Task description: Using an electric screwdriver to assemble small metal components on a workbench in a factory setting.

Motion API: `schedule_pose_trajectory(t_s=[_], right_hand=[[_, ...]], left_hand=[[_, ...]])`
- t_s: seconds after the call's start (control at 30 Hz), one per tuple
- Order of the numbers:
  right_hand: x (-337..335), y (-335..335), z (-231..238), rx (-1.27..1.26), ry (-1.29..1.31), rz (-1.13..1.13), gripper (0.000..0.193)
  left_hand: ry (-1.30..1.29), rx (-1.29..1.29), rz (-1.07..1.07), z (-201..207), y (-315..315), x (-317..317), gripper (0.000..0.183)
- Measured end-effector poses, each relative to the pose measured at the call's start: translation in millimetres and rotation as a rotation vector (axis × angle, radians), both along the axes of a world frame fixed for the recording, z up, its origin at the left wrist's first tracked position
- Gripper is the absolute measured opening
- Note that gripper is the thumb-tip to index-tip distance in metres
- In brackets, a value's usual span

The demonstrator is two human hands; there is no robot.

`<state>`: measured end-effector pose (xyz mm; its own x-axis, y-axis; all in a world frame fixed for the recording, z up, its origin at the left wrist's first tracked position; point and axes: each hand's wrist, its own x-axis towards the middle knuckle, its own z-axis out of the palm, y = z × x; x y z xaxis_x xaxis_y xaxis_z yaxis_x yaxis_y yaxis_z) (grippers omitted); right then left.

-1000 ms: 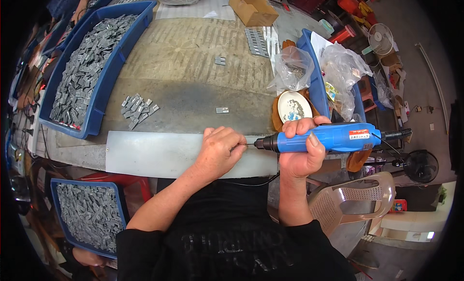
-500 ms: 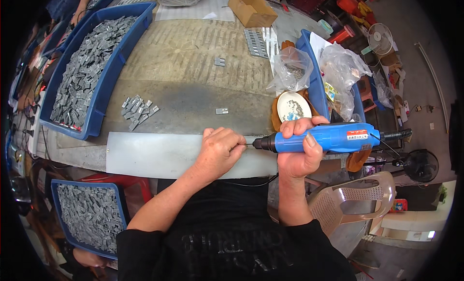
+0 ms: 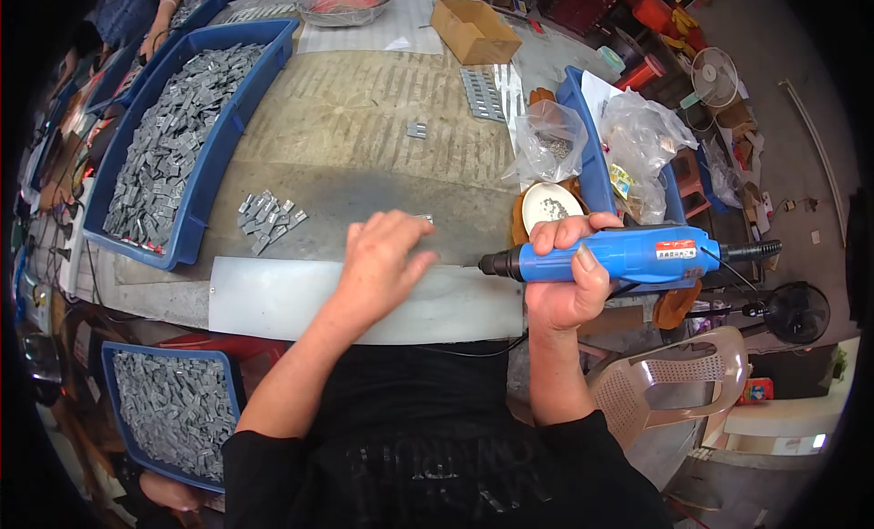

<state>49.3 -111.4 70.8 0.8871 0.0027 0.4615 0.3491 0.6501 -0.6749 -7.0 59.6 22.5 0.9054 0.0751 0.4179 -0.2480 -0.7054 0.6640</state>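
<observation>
My right hand is wrapped round a blue electric screwdriver. The tool lies level, its black nose and thin bit pointing left. My left hand hangs over the far edge of a pale metal sheet, fingers stretched and thumb apart, seemingly with nothing in it. Just beyond its fingertips lies a small grey block, partly hidden; it resembles a pencil sharpener body. A loose pile of the same blocks sits to the left. Beyond the screwdriver, a white dish holds tiny metal parts.
Blue bins of grey blocks stand at far left and lower left. Farther back are a couple of blocks, a grey perforated plate and a cardboard box. Right are plastic bags and a chair.
My left hand has come away from the screwdriver's tip, moving left and farther out toward the lone block, and its pinched fingers have opened. The right hand still holds the screwdriver.
</observation>
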Motion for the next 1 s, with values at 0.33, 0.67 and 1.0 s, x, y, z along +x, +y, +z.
schedule_pose_trajectory(t_s=[0.33,0.67,1.0], right_hand=[[15,41,14,-0.125,-0.041,0.054,0.043],[33,59,-10,-0.256,0.003,0.097,0.039],[39,67,-18,-0.285,0.026,0.098,0.038]], left_hand=[[0.129,0.201,0.087,-21,7,39,0.021],[0.166,0.126,0.09,-28,7,39,0.013],[0.174,0.114,0.09,-29,8,40,0.013]])
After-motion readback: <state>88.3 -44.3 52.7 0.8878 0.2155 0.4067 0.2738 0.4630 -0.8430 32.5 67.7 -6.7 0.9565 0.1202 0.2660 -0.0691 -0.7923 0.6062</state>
